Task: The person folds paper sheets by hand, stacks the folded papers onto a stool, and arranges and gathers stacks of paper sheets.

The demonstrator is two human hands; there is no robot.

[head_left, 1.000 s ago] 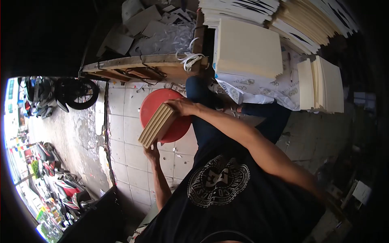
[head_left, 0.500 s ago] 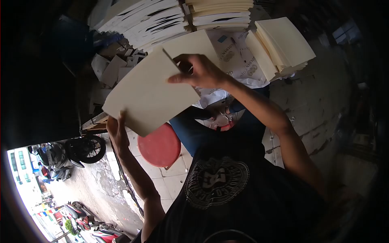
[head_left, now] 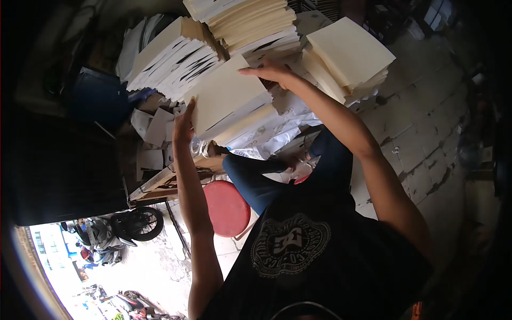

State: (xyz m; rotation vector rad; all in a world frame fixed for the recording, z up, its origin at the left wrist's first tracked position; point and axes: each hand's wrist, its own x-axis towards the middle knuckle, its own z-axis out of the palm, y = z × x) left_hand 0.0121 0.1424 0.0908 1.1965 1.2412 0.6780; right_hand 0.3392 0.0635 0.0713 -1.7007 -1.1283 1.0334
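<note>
A thick stack of cream sheets (head_left: 226, 98) lies on top of the pile in front of me, over white printed wrapping (head_left: 282, 128). My left hand (head_left: 184, 125) grips its left edge, thumb on top and fingers hidden at the side. At the stack's far right corner, my right hand (head_left: 269, 73) holds on with its thumb side over the top sheet; part of its grip is hidden. Another cream stack (head_left: 349, 50) with uneven layers stands to the right of my right hand.
Tall stacks of cut sheets (head_left: 176, 61) rise behind. Paper scraps (head_left: 154, 128) fill a wooden-edged bin at the left. Nearer to me are a round red stool (head_left: 226, 208) and my bent legs. A motorbike wheel (head_left: 141, 224) shows at the lower left.
Both hands have carried the cream stack away from above the red stool, forward onto the pile. It was tilted and is now flatter. The view has shifted toward the stacks.
</note>
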